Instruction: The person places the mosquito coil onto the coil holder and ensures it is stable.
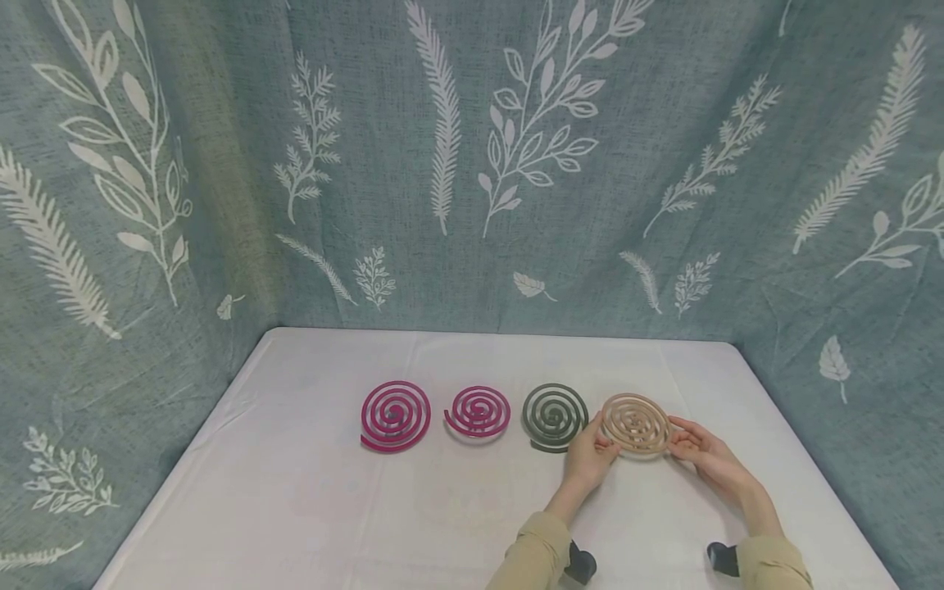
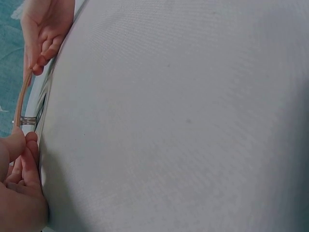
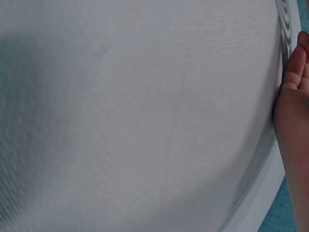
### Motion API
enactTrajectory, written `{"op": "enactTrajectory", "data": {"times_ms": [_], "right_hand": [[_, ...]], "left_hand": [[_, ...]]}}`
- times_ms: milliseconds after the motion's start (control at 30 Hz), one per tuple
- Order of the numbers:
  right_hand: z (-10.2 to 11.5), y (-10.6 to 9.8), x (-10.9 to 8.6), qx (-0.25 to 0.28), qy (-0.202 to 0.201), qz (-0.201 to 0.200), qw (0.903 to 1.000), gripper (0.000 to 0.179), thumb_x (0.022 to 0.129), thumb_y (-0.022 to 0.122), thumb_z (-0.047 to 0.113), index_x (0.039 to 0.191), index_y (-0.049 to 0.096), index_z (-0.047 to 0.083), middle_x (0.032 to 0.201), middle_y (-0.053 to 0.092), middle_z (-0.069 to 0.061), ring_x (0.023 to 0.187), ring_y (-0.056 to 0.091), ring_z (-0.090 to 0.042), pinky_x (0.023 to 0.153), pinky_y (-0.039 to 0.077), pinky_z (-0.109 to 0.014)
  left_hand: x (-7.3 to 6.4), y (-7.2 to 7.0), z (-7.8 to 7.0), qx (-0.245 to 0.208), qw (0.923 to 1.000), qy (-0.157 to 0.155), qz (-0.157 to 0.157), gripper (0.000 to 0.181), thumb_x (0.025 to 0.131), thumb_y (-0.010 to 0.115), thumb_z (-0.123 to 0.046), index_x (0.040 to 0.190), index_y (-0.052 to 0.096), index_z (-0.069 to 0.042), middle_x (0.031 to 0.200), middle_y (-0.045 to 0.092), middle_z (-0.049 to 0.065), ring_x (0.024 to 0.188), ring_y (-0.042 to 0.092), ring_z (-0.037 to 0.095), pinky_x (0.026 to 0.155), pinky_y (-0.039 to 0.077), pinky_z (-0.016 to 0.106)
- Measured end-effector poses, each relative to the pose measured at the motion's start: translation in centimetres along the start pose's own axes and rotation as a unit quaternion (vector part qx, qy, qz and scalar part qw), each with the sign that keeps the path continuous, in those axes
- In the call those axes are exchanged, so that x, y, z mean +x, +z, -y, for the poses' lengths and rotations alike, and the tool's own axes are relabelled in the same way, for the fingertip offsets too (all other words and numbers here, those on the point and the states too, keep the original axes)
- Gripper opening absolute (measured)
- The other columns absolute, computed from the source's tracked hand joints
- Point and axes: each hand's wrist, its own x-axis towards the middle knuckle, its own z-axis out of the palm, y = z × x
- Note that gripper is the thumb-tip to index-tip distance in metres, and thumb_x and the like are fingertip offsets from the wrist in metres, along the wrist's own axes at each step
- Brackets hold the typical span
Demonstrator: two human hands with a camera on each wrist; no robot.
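A tan spiral coil (image 1: 636, 424) is held at the right end of a row of coils, its face turned up. My left hand (image 1: 587, 456) pinches its left edge between thumb and fingers. On the opposite edge, my right hand (image 1: 710, 456) pinches it the same way. In the left wrist view the tan coil (image 2: 20, 101) appears edge-on, slightly off the tabletop, between the left hand (image 2: 21, 181) and the right hand (image 2: 48, 29). Only part of the right hand (image 3: 295, 92) enters the right wrist view. Just left of my left fingers lies a dark green coil (image 1: 555, 417).
Two magenta coils, a larger one (image 1: 396, 416) and a smaller one (image 1: 478, 411), lie further left in the same row. All are on a table with a white cloth (image 1: 295, 508). A blue-green leaf-patterned curtain (image 1: 472, 270) surrounds the back and sides.
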Motion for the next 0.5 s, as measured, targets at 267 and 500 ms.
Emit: {"op": "enactTrajectory", "data": {"times_ms": [267,500], "right_hand": [[-0.04,0.05,-0.05,-0.004,0.000,0.000,1.0000,0.072,0.093,0.059,0.013,0.146,0.015,-0.007,0.100,0.051,0.009,0.089,0.053,0.005,0.082,0.046,-0.010],[-0.04,0.03,-0.09,-0.002,-0.004,0.002,1.0000,0.072,0.093,0.059,0.013,0.146,0.015,-0.007,0.099,0.052,0.011,0.090,0.053,0.005,0.082,0.046,-0.010]], "left_hand": [[0.22,0.26,0.44,-0.005,1.0000,-0.001,0.001,0.062,0.082,0.069,-0.005,0.139,0.045,-0.002,0.078,0.056,-0.002,0.066,0.049,-0.001,0.059,0.045,0.012],[0.18,0.22,0.44,-0.008,0.9999,-0.007,0.003,0.062,0.082,0.069,-0.006,0.140,0.044,-0.003,0.077,0.055,-0.003,0.066,0.048,-0.002,0.060,0.044,0.011]]}}
